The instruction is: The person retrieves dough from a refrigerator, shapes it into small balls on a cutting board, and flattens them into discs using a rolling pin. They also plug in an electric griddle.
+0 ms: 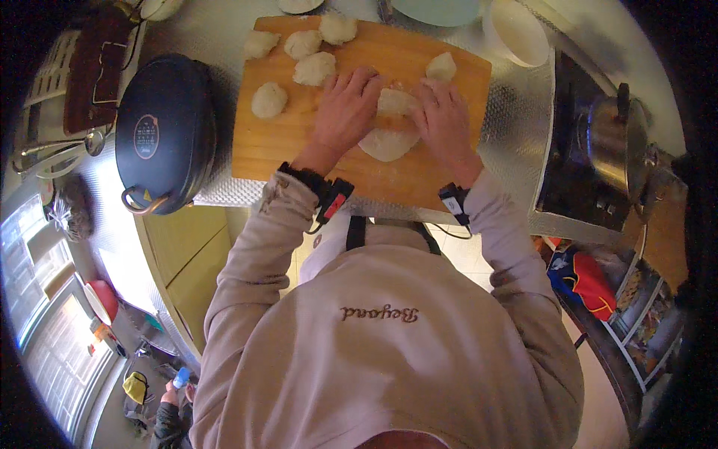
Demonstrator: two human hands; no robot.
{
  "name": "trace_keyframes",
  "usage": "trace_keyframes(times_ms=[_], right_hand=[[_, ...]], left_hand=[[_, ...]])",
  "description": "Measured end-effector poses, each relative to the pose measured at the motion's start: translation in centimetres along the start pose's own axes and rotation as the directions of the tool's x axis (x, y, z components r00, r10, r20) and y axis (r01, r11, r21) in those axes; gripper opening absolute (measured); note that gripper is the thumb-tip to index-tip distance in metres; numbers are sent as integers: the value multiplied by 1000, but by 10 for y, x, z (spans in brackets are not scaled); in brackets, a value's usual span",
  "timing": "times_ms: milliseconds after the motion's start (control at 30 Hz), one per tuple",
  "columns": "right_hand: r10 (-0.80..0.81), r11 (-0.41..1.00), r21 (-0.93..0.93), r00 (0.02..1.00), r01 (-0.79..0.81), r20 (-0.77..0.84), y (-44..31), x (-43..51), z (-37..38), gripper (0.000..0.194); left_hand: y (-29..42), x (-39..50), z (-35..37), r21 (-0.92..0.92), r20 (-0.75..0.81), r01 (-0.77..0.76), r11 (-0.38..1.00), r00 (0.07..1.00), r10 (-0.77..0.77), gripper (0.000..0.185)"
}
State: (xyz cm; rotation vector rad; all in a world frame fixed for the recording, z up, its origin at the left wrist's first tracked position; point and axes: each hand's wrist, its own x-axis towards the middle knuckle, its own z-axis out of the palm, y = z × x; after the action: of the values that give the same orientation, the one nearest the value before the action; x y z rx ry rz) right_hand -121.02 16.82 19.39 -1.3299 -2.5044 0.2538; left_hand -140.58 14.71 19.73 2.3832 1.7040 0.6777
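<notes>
On a wooden board point(280, 160), a flattened piece of white dough point(389, 147) lies between and below my hands. A wood-coloured band point(397, 122), apparently a rolling pin, crosses the dough, with more dough showing beyond it. My left hand point(346, 112) rests palm down at the band's left side, and my right hand point(446, 118) at its right side. Their palms hide the band's ends, so the grip is unclear. Several dough lumps point(314, 68) sit at the board's upper left. One pointed dough piece point(441, 67) lies just beyond my right fingertips.
A black lidded electric pan point(165, 134) stands left of the board. To the right, a metal pot point(611, 143) is on a black cooktop point(566, 168). A white bowl point(519, 33) stands at the upper right. Another person's hand point(170, 395) shows at the lower left.
</notes>
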Motion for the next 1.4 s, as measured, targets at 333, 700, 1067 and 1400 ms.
trace_keyframes(times_ms=[333,700,1067,1400], right_hand=[[-7,1000,29,985,2,170,-31,-75,8,60],[-189,982,49,975,184,116,-15,-103,-5,35],[-108,987,119,994,104,26,-9,-116,-17,31],[-150,961,252,982,116,117,-9,-126,-29,31]], left_hand=[[40,-82,11,63,293,168,984,939,-179,72],[7,-26,15,-174,158,245,954,963,-218,46],[23,26,6,-287,457,289,913,879,-134,30],[40,-42,-23,-625,721,771,-120,513,-465,40]])
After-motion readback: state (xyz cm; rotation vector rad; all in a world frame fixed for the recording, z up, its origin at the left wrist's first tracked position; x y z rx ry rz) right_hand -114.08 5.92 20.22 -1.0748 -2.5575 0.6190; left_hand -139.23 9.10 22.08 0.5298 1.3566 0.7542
